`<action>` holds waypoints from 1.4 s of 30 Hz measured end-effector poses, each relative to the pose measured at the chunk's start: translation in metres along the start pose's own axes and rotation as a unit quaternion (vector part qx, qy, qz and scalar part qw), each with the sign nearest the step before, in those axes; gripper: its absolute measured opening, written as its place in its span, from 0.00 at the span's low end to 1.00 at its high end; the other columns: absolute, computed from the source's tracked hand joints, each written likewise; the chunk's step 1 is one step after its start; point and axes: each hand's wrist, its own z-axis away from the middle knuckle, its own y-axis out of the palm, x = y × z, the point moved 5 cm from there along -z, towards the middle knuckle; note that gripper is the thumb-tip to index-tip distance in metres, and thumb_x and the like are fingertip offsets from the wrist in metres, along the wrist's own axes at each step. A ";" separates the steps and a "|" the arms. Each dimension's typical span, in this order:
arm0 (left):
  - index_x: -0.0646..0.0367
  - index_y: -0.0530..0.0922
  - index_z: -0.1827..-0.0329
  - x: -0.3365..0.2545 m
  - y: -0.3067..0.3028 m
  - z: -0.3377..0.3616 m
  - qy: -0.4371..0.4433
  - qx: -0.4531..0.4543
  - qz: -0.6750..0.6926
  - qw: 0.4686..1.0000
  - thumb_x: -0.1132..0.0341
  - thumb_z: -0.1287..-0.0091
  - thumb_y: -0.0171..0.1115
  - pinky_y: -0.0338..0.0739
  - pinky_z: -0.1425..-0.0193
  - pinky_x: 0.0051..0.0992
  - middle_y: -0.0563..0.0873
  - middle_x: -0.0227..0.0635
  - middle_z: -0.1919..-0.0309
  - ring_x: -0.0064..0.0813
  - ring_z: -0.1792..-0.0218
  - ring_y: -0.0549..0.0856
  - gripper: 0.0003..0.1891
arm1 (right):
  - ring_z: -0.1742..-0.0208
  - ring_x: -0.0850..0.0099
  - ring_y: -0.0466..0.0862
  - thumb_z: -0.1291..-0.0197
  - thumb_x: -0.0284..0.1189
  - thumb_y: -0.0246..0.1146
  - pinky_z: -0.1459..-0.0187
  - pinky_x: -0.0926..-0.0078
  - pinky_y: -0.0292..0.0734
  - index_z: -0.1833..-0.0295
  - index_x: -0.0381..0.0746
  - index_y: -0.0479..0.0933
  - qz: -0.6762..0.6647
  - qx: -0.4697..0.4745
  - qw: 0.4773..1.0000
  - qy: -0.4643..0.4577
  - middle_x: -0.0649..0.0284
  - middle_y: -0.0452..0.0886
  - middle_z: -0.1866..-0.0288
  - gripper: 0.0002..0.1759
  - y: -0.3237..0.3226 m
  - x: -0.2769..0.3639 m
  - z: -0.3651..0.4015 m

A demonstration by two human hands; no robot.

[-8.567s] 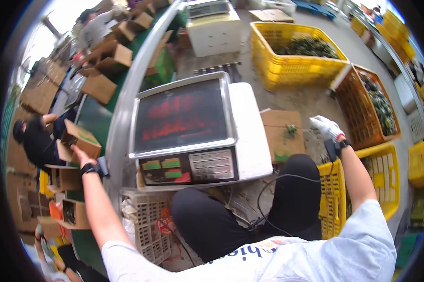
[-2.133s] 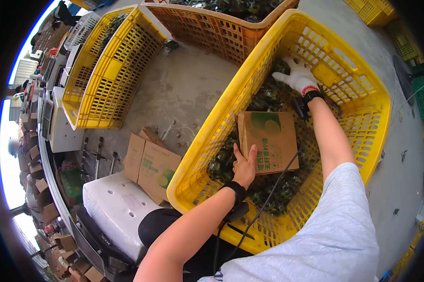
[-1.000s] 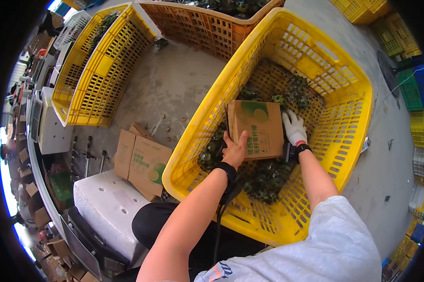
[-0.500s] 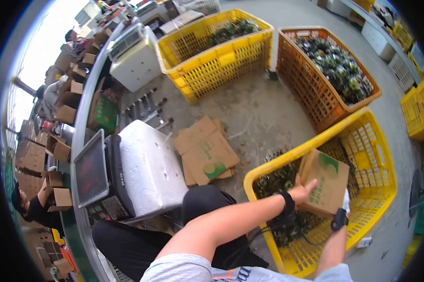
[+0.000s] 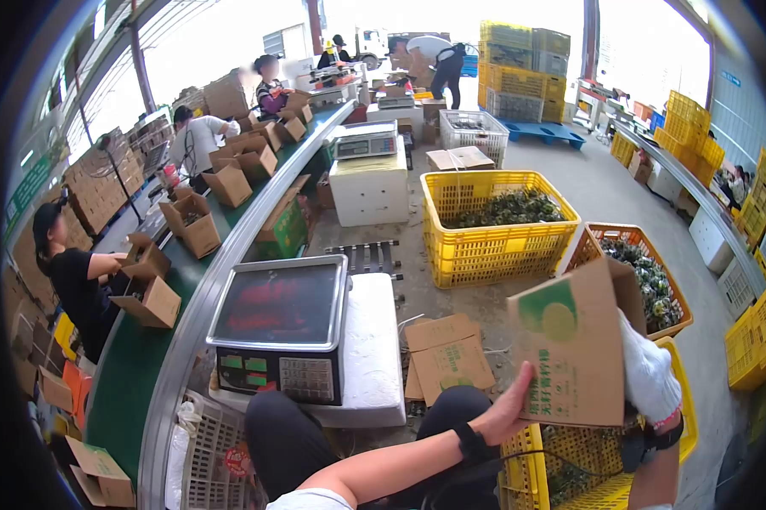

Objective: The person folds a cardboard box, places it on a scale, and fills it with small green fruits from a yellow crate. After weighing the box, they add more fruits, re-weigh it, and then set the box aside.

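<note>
A cardboard box (image 5: pixel 570 357) with green print is held upright between my hands, over the yellow crate at my right knee. My bare left hand (image 5: pixel 506 406) grips its lower left edge, thumb on the printed face. On the right side, my right hand (image 5: pixel 652 367) in a white glove holds the box, with some fingers hidden behind it. Below is the yellow crate (image 5: pixel 523 463), with dark green, wrapped-looking pieces inside. Flattened cardboard boxes (image 5: pixel 451 361) lie on the floor beyond my knees.
A weighing scale (image 5: pixel 277 314) sits on a white foam box (image 5: pixel 374 340) at left. Beside it runs a green conveyor (image 5: pixel 132 374) with open boxes and people working behind. Ahead stand a filled yellow crate (image 5: pixel 493 251) and an orange crate (image 5: pixel 591 246).
The view has tilted up toward the hall. The box has come up out of the yellow crate toward me, and it now looks opened out rather than folded flat.
</note>
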 end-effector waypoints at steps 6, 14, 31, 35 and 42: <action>0.53 0.61 0.19 -0.144 -0.055 0.131 0.255 -0.007 0.081 0.964 0.27 0.29 0.45 0.70 0.21 0.49 0.73 0.38 0.24 0.43 0.26 0.74 0.46 | 0.35 0.50 0.81 0.27 0.42 0.59 0.37 0.59 0.78 0.32 0.34 0.74 -0.165 0.099 0.971 -0.141 0.45 0.82 0.38 0.27 0.039 0.178 -0.166; 0.54 0.64 0.22 -0.241 -0.174 0.194 0.494 -0.120 0.214 0.834 0.30 0.33 0.58 0.65 0.19 0.47 0.76 0.30 0.27 0.32 0.27 0.75 0.46 | 0.47 0.54 0.86 0.34 0.40 0.64 0.46 0.62 0.80 0.43 0.43 0.83 -0.161 0.133 0.927 -0.313 0.56 0.88 0.50 0.19 0.180 0.280 -0.311; 0.55 0.73 0.29 -0.377 -0.105 0.403 0.579 -0.534 -0.451 0.420 0.53 0.26 0.65 0.72 0.37 0.35 0.77 0.44 0.37 0.33 0.41 0.77 0.27 | 0.36 0.50 0.79 0.35 0.56 0.61 0.33 0.57 0.75 0.37 0.48 0.82 -0.017 0.242 0.923 -0.299 0.57 0.86 0.42 0.30 0.211 0.296 -0.310; 0.53 0.61 0.18 -0.395 -0.142 0.364 0.499 -0.435 -0.265 0.701 0.55 0.26 0.61 0.63 0.23 0.37 0.65 0.45 0.23 0.39 0.26 0.67 0.35 | 0.32 0.49 0.78 0.38 0.66 0.58 0.31 0.56 0.74 0.32 0.53 0.82 0.041 0.232 0.934 -0.267 0.58 0.86 0.39 0.38 0.218 0.298 -0.315; 0.49 0.52 0.18 -0.408 -0.167 0.369 0.466 -0.461 -0.259 0.710 0.60 0.28 0.60 0.66 0.27 0.43 0.72 0.53 0.30 0.45 0.31 0.72 0.38 | 0.35 0.54 0.81 0.33 0.67 0.53 0.33 0.62 0.75 0.31 0.51 0.80 -0.125 0.234 0.930 -0.254 0.52 0.85 0.37 0.39 0.234 0.324 -0.310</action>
